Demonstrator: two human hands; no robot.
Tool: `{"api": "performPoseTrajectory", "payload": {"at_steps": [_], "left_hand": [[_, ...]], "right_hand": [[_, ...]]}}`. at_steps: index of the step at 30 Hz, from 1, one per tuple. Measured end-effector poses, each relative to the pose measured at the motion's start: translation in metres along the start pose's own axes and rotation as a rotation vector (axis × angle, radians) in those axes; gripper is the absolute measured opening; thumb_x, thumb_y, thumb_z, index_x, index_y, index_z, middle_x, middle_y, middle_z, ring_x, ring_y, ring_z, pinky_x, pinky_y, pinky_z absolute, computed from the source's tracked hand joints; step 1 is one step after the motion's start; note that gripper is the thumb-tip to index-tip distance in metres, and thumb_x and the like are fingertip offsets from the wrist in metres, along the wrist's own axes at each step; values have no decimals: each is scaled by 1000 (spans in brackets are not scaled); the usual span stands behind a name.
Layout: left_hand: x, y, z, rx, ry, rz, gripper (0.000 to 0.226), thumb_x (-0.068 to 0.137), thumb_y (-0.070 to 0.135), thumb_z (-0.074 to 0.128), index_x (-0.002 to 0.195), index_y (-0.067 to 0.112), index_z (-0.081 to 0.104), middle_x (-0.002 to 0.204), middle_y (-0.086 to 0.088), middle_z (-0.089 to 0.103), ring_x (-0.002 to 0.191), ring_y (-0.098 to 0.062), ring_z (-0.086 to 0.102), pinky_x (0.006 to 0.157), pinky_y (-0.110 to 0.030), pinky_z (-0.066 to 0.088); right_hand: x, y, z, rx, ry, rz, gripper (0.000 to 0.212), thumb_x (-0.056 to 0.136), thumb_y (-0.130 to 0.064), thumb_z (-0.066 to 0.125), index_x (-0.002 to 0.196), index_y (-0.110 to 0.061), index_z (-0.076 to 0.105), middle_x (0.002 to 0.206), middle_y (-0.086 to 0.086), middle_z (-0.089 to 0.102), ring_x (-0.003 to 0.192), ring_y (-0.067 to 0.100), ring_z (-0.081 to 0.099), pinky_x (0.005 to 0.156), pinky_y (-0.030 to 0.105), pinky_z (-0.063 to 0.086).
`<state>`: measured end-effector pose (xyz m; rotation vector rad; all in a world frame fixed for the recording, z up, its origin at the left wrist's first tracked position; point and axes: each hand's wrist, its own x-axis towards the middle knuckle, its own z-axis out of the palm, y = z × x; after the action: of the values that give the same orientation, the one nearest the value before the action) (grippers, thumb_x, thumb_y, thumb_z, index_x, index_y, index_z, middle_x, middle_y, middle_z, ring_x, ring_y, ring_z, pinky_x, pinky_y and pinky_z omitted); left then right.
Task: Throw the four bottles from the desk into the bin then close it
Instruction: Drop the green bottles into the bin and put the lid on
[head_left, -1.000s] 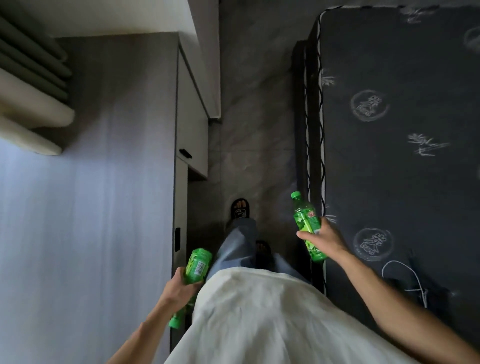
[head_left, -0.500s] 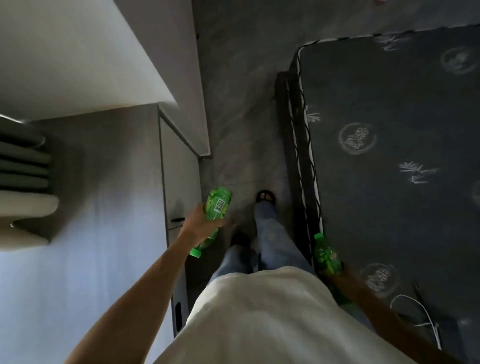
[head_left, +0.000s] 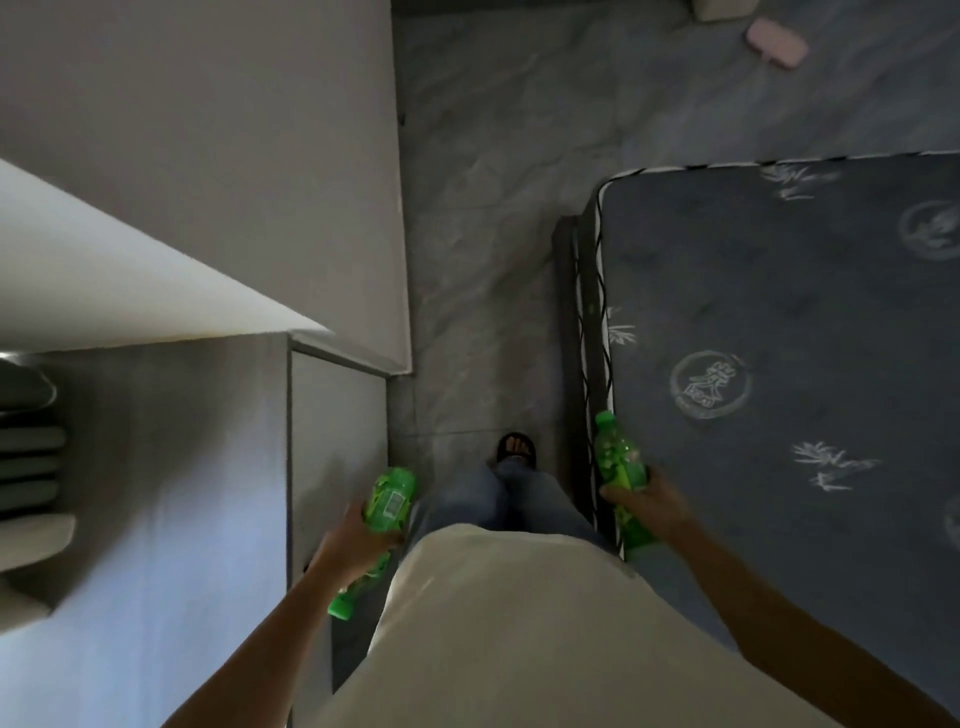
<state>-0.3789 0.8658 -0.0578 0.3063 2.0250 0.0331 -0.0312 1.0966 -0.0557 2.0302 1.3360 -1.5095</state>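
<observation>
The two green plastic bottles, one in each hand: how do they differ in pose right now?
The green plastic bottle in the left hand points its cap back toward the person, base forward; the green plastic bottle in the right hand points its cap forward. The left hand carries its bottle beside the grey cabinet, a barcode label facing up; the right hand carries its bottle over the edge of the dark patterned mattress. Both are gripped round the middle.
</observation>
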Motion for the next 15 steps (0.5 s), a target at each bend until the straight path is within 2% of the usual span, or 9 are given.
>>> {"api": "performPoseTrajectory", "payload": {"at_steps": [6,9,13,15], "left_hand": [[23,12,-21,1,-30,-103,65,74,33,87,123,11,52,101,-9,68,84,-25,67,67,-32,51],[44,37,-43,-31,-24,-138,62,76,34,85,124,10,53,100,-9,67,84,-26,66,69,-33,50],[79,102,-85,-45,-7,-123,59,76,28,85,121,7,53,108,-17,68,92,-32,65,80,-40,54],[98,144,-109,-12,7,-83,62,75,26,86,122,5,52,113,-20,68,96,-34,65,81,-41,54]], "right_hand": [[52,-138,-30,-7,-7,-157,48,75,-32,84,115,-12,67,104,14,73,100,31,69,87,38,54],[77,-190,-39,-41,5,-194,53,74,-34,85,118,-12,65,106,13,72,101,31,68,87,36,52],[107,-231,-49,-93,-6,-135,67,74,-34,86,128,-6,56,115,17,68,104,33,66,88,39,54],[116,-239,-56,-103,-3,-125,66,73,-31,86,126,-4,57,113,17,68,95,30,66,80,37,54]]}}
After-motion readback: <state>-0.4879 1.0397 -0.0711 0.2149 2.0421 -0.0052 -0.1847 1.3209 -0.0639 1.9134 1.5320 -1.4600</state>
